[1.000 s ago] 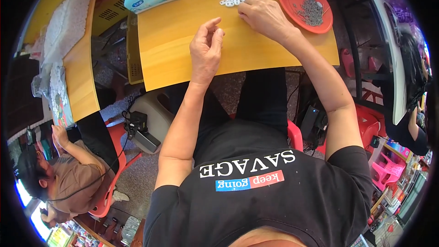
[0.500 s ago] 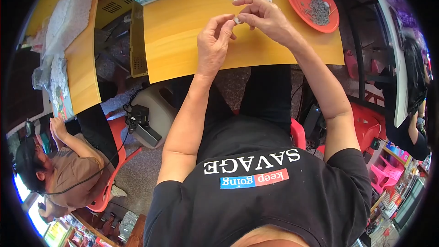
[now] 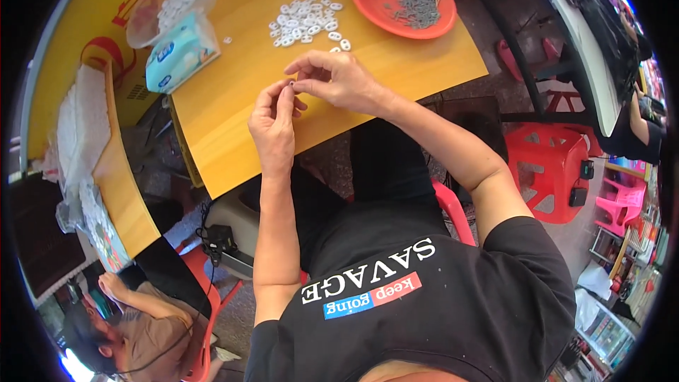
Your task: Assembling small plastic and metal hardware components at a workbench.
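Note:
My left hand [image 3: 272,127] and my right hand [image 3: 343,83] meet at the fingertips above the near part of the yellow table. Both are closed in a pinch on one small white oval piece [image 3: 292,83], mostly covered by the fingers. Just beyond my right hand lies a loose heap of white oval pieces with two holes [image 3: 300,21], a few of them strayed toward its knuckles. To the right of the heap, a round red plate [image 3: 368,3] holds many small grey metal parts [image 3: 417,8]. A thin stick rests on that plate's right side.
A tissue pack [image 3: 184,53] stands on the table's left side, before a clear tub of white pieces [image 3: 182,3]. At lower left a person in brown [image 3: 152,329] sits at another table [image 3: 127,191]. Red stools [image 3: 548,170] stand to the right.
The view has swung, so the table and everything on it appear tilted and shifted left. My hands still pinch together, and the white piece shows less between the fingers.

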`<state>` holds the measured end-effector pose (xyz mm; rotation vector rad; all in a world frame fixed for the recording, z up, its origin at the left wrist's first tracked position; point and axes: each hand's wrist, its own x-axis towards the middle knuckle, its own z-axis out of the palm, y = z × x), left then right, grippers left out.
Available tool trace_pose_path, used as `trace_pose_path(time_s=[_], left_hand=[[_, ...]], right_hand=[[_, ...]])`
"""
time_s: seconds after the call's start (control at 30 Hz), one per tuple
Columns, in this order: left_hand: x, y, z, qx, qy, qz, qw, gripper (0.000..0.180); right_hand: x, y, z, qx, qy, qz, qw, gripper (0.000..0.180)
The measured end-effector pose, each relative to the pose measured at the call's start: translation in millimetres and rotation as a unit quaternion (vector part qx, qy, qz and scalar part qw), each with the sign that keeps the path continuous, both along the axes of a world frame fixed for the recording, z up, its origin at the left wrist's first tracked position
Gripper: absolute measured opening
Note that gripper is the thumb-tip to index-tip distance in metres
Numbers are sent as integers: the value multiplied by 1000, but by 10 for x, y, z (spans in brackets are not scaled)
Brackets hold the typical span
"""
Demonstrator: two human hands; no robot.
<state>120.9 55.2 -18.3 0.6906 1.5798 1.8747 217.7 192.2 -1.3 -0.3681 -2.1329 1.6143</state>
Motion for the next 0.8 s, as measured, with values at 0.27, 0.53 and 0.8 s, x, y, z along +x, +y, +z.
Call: trace_pose_path(time_s=[0.27, 0.53, 0.8], left_hand=[[137, 153, -5, 19, -18, -32, 999, 16], [120, 161, -48, 35, -22, -49, 998, 13], [124, 145, -54, 25, -15, -52, 998, 13]], right_hand=[[208, 111, 27, 39, 22, -50, 998, 19], [705, 1313, 213, 357, -59, -159, 918, 12], [769, 1606, 183, 460, -164, -75, 869, 15]])
